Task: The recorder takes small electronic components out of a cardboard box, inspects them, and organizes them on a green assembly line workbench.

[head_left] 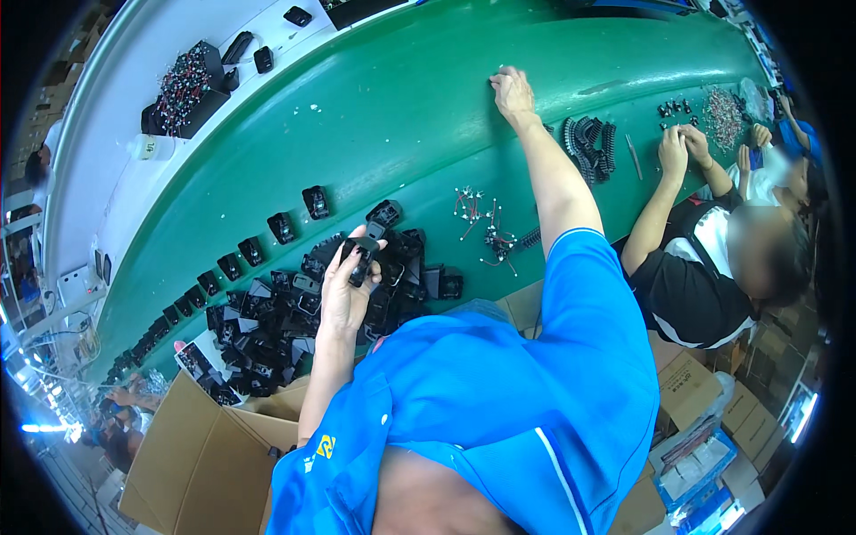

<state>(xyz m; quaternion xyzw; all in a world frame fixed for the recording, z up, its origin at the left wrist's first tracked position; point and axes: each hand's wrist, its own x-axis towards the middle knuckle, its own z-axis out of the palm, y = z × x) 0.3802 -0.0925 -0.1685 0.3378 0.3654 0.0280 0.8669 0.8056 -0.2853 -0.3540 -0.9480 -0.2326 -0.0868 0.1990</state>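
My left hand (343, 299) is closed around a black plastic housing (360, 252), held up over a heap of similar black housings (267, 325). Another black housing (384, 212) lies just beyond its fingertips. My right arm is stretched far across the green table, and my right hand (514, 93) is closed at the fingertips close to the surface. Something small and dark shows at those fingertips, but I cannot make out what it is. Nearer to me, between the two arms, lie small parts with thin red and black wires (473, 209).
A curved row of black housings (251, 251) runs along the green table (383, 107) to the left. Black ribbed strips (588, 147) lie right of my arm, beside a co-worker's hands (682, 147). An open cardboard box (192, 455) stands below the heap. A box of wired parts (192, 89) is far left.
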